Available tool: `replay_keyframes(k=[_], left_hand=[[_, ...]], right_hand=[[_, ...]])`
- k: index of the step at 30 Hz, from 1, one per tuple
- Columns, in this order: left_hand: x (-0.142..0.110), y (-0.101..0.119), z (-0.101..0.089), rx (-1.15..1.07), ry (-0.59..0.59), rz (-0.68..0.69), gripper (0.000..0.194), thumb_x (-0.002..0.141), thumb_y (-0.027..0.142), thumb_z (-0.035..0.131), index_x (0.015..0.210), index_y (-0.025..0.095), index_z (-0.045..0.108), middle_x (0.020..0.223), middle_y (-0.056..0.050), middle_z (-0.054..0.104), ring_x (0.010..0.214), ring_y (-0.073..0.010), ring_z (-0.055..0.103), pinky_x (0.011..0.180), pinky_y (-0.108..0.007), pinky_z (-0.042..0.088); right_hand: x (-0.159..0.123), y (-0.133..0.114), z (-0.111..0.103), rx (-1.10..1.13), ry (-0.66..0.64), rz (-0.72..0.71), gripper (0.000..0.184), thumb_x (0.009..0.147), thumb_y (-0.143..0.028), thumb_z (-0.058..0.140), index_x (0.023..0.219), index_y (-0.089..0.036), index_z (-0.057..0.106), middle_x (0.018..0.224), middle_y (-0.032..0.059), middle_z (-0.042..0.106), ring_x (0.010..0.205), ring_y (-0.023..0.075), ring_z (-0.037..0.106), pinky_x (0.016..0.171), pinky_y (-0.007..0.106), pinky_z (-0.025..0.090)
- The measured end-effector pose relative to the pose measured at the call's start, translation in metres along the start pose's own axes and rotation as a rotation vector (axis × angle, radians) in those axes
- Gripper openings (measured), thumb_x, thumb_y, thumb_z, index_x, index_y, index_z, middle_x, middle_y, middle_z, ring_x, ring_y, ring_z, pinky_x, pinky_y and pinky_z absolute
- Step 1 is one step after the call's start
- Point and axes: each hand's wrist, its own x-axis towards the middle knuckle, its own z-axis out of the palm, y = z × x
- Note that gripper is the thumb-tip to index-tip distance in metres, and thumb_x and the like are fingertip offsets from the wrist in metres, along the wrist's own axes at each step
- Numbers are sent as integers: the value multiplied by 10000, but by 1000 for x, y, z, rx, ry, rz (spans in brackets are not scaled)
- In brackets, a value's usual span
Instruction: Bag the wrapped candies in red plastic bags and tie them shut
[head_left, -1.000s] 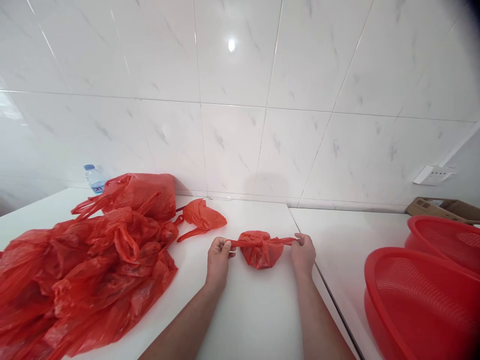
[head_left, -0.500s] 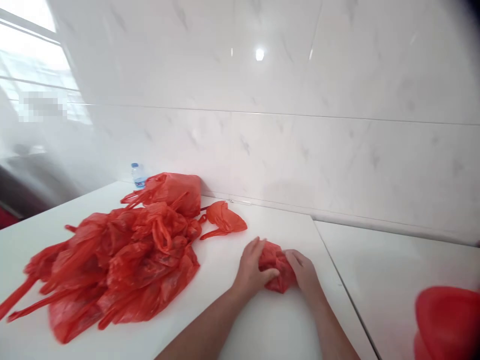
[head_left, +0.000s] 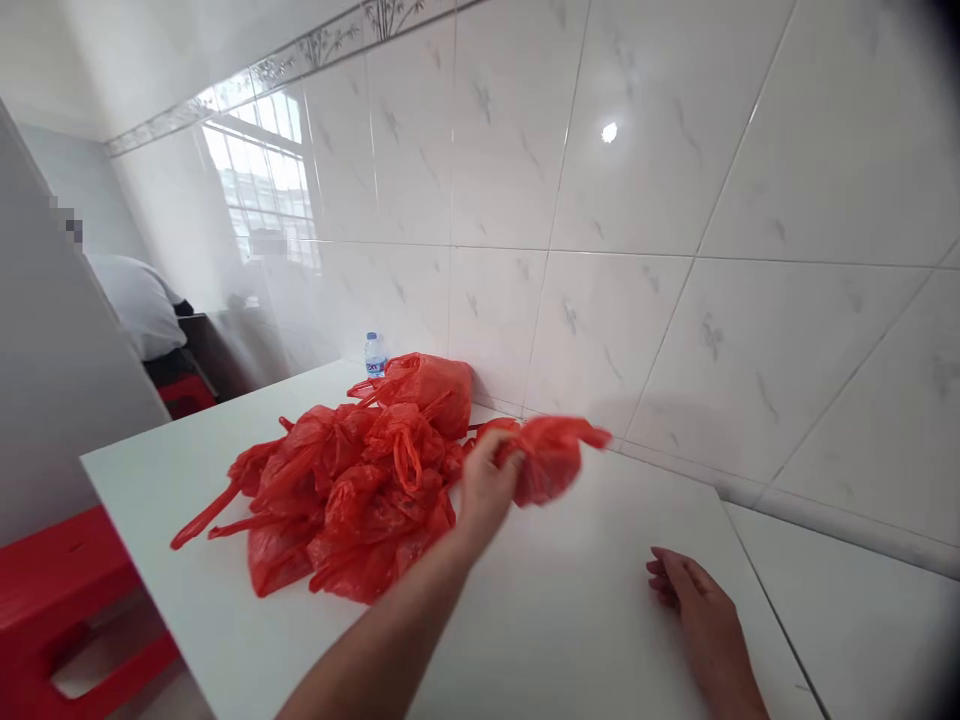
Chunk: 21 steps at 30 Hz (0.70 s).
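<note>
My left hand (head_left: 486,487) is closed on a small knotted red plastic bag (head_left: 551,458), holding it just above the white table (head_left: 585,620), close to the wall. The bag is a little blurred by motion. Right beside it, to the left, lies a heap of red plastic bags (head_left: 352,480). My right hand (head_left: 694,605) rests on the table at the lower right, fingers loosely stretched out, holding nothing.
A small water bottle (head_left: 374,354) stands behind the heap against the tiled wall. Red stools or crates (head_left: 60,600) sit on the floor left of the table. A seam (head_left: 765,600) divides this table from another white surface on the right.
My left hand has lifted the knotted bag off the table and carried it left toward the heap. My right hand let go and dropped to the table. The view swung left.
</note>
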Motion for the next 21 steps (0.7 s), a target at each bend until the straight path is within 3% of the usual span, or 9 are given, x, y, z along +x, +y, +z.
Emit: replay_keyframes(k=[3,6,8,11,13,15,18,19,21], left_hand=[[43,18,-59,122,263,159,164,801,211,506,953,222,565,973,-16,607,926,-178,565,879,-308,439],[67,9,-111,478,556,280,187,814,255,522,986,204,572,1139,-58,562,1102,-209,509,998,-359,376],[70,-10,-135,732,506,151,326,802,314,550,1103,190,545,1238,-112,521,1195,-272,453,1021,-457,344],[63,-40,-154,1039,190,-142,505,772,397,589,1233,218,488,1323,-162,491,1232,-389,404,979,-695,217],[55,-50,-156,1137,60,-209,488,784,406,575,1232,228,499,1375,-175,452,1268,-416,355,947,-755,156],[50,-48,-149,1180,103,-161,460,818,403,532,1239,220,500,1423,-177,396,1323,-416,276,956,-750,156],[44,-35,-122,1153,233,57,437,857,347,490,1272,209,476,1461,-156,340,1374,-377,200,1025,-672,181],[42,-32,-110,1115,211,151,422,855,315,499,1262,205,488,1461,-149,340,1380,-358,203,1055,-625,191],[38,-33,-81,978,26,304,392,835,256,530,1222,195,529,1450,-140,358,1374,-325,243,1089,-519,237]], right_hand=[[-1,-3,2,-39,-5,6,461,720,-558,595,982,-186,673,923,79,680,812,222,635,713,340,536],[-1,-3,4,-68,-12,-6,444,730,-534,579,996,-190,666,921,72,680,818,224,638,721,345,531],[-1,-2,5,-90,-13,-15,427,739,-520,567,999,-195,662,924,67,679,822,223,638,732,350,524],[-1,-1,7,-109,-18,-13,403,749,-506,555,993,-203,658,922,60,678,824,218,638,748,349,519],[-2,-2,8,-115,-20,-12,392,754,-501,548,989,-207,656,918,53,678,817,207,638,748,337,518],[-3,-3,8,-123,-19,-16,387,755,-497,542,989,-210,654,912,47,679,808,197,639,745,323,516],[-3,-3,8,-123,-17,-19,393,747,-500,543,984,-207,655,900,44,682,800,193,644,736,313,517],[-3,-3,8,-118,-17,-19,397,742,-502,546,979,-205,657,894,44,683,797,193,646,732,311,517],[-3,-4,8,-115,-19,-16,405,731,-506,554,978,-202,660,892,44,685,797,194,647,727,308,517]])
